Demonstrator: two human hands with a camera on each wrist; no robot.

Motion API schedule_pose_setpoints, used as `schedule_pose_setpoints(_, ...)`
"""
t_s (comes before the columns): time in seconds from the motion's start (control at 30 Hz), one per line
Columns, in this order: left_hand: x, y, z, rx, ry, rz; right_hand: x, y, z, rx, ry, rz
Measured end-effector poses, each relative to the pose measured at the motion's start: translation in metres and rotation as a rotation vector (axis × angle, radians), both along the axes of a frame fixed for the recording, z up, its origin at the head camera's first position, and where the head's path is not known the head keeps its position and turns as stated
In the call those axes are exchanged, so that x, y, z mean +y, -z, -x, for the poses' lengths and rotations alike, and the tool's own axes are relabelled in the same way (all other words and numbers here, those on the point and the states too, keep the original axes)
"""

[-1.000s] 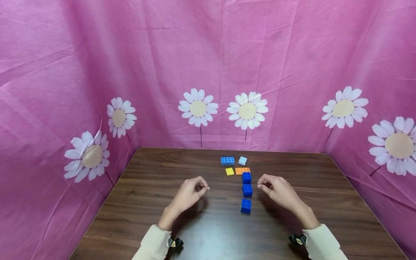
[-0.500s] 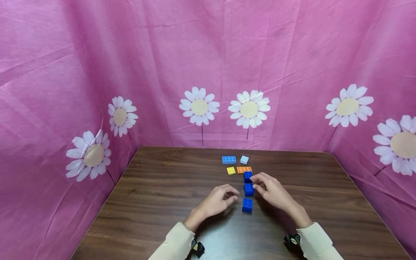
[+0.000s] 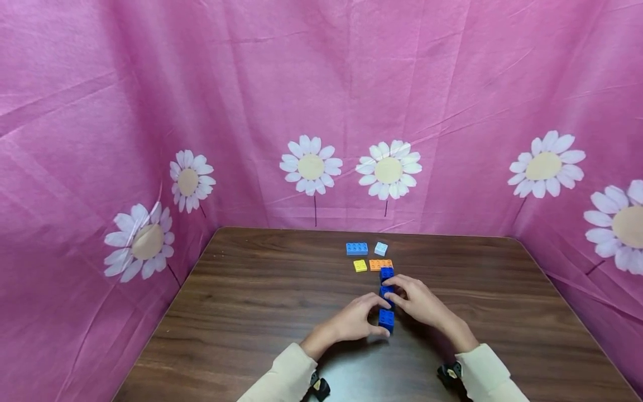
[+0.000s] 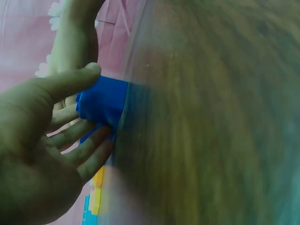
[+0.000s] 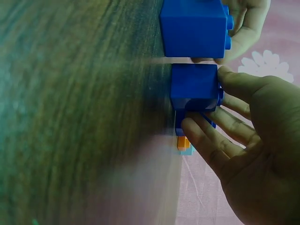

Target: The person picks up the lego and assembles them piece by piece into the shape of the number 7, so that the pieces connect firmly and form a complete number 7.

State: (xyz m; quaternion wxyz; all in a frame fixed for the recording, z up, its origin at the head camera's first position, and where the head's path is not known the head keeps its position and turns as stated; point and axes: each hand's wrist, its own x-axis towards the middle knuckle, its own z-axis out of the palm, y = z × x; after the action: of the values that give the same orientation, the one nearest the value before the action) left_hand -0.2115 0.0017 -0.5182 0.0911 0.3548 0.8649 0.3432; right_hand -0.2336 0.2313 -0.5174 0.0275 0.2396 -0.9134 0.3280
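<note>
Three dark blue toy bricks stand in a row running away from the person. My left hand pinches the nearest blue brick, its thumb on the near side and fingers on the far side. In the left wrist view that brick sits between thumb and fingers, low at the tabletop. The middle blue brick is held by my right hand, thumb at its near edge and fingers curled behind it. The farthest blue brick stands just beyond the right fingertips, partly hidden in the right wrist view.
Behind the row lie an orange brick, a small yellow brick, a mid-blue long brick and a pale blue brick. A pink flowered curtain surrounds the dark wooden table.
My left hand has moved right and reached the nearest blue brick. The right hand has come left onto the middle one. The bricks keep their places on the table.
</note>
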Motion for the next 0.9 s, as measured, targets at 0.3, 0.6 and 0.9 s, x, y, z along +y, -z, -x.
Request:
schedule_pose_setpoints(0.3, -0.002, 0.006, 0.002, 0.029, -0.059, -0.026, 0.0, 0.001, 0.0, -0.03, 0.005, -0.026)
schedule_pose_setpoints(0.6, -0.01, 0.005, 0.01, -0.006, -0.061, -0.056, -0.003, 0.0, 0.002, -0.051, -0.019, -0.089)
schedule_pose_setpoints(0.9, -0.022, 0.008, 0.027, -0.123, -0.143, -0.135, -0.004, -0.001, 0.001, -0.055, -0.008, -0.087)
